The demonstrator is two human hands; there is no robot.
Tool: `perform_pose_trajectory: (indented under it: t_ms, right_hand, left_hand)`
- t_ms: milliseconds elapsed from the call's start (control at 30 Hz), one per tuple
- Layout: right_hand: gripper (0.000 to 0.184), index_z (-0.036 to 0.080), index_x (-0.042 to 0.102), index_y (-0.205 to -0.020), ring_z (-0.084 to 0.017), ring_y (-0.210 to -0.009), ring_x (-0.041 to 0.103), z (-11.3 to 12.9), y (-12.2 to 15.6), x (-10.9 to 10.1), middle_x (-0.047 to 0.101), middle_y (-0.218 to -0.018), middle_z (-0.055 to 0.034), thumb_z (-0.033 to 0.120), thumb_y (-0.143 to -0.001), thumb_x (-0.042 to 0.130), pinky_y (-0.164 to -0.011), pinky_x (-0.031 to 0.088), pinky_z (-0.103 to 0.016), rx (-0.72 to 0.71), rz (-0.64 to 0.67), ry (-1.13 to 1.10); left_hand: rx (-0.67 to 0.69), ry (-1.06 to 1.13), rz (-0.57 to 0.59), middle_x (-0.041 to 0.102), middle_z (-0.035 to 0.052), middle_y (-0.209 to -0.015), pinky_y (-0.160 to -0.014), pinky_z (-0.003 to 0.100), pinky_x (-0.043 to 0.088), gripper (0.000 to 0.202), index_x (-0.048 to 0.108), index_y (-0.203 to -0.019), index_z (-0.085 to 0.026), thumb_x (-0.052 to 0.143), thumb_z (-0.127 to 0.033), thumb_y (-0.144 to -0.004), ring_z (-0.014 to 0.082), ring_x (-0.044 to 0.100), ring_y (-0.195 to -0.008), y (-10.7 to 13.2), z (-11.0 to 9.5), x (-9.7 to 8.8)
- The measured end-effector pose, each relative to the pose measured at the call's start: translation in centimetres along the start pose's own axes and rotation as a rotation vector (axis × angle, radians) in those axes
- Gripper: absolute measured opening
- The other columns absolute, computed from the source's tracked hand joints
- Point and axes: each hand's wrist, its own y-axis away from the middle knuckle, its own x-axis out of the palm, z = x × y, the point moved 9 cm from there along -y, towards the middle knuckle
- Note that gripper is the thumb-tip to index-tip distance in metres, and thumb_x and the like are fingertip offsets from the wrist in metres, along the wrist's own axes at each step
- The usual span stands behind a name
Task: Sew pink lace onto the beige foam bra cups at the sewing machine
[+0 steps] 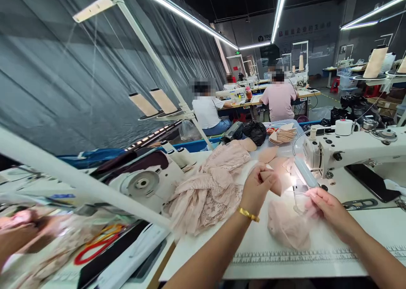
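Observation:
My left hand (pixel 257 187), with a gold bracelet at the wrist, is closed around a beige foam cup piece (pixel 276 183) just left of the sewing machine's needle area. My right hand (pixel 323 204) pinches the edge of a sheer pink fabric piece (pixel 288 227) that lies on the white table in front of me. The white sewing machine (pixel 352 147) stands at the right, its lamp lighting the spot between my hands.
A heap of pink lace (pixel 209 187) lies to the left of my hands. More foam cups (pixel 282 134) are stacked at the back by a black bag (pixel 255 132). A second machine (pixel 142 181) sits at left. Other people sit sewing farther back.

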Motion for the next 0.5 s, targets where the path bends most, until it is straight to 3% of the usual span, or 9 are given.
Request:
perform_pose_trajectory:
  t_ms: [133, 267, 333, 400, 500]
  right_hand:
    - [0.055, 0.023, 0.067, -0.111, -0.020, -0.077, 0.062, 0.4, 1.4, -0.4, 0.069, -0.093, -0.0042, 0.073, -0.095, 0.052, -0.076, 0.052, -0.036, -0.006, 0.007, -0.035]
    - [0.053, 0.025, 0.059, -0.125, -0.022, -0.086, 0.068, 1.0, 2.9, -0.3, 0.071, -0.098, -0.0043, 0.067, -0.093, 0.062, -0.082, 0.055, -0.037, -0.046, 0.046, 0.084]
    - [0.047, 0.027, 0.057, -0.128, -0.023, -0.090, 0.068, 1.7, 3.7, 0.0, 0.072, -0.099, -0.0035, 0.057, -0.094, 0.065, -0.081, 0.055, -0.036, -0.111, 0.063, 0.241]
    - [0.037, 0.030, 0.057, -0.130, -0.023, -0.091, 0.069, 2.8, 4.6, 0.4, 0.073, -0.100, -0.0024, 0.049, -0.099, 0.061, -0.080, 0.054, -0.035, -0.193, 0.052, 0.440]
    - [0.032, 0.037, 0.054, -0.137, -0.021, -0.092, 0.072, 5.0, 6.1, 2.4, 0.076, -0.102, -0.0001, 0.035, -0.105, 0.052, -0.081, 0.056, -0.034, -0.411, 0.132, 0.686]
  left_hand:
    - [-0.192, 0.314, 0.135, 0.072, 0.0076, -0.101, -0.078, 0.031, 0.051, 0.035, 0.059, -0.084, -0.019, 0.081, -0.045, -0.076, 0.0225, 0.064, -0.090, 5.6, -0.7, 3.6]
    - [-0.232, 0.286, 0.178, 0.071, 0.0081, -0.101, -0.077, 0.031, 0.050, 0.035, 0.067, -0.087, -0.019, 0.082, -0.048, -0.074, 0.0234, 0.062, -0.089, 7.6, -0.5, 5.6]
    - [-0.191, 0.201, 0.290, 0.069, 0.0107, -0.108, -0.082, 0.033, 0.051, 0.037, 0.069, -0.084, -0.019, 0.079, -0.054, -0.077, 0.0271, 0.063, -0.098, 7.6, -1.1, 6.1]
    - [-0.091, 0.097, 0.408, 0.065, 0.0128, -0.123, -0.098, 0.040, 0.049, 0.038, 0.072, -0.086, -0.020, 0.076, -0.057, -0.080, 0.0319, 0.060, -0.118, 7.2, -2.5, 6.1]
    - [0.121, -0.058, 0.594, 0.062, 0.0122, -0.135, -0.114, 0.048, 0.037, 0.058, 0.072, -0.117, -0.026, 0.088, -0.052, -0.069, 0.0349, 0.055, -0.129, 6.4, -5.1, 5.9]
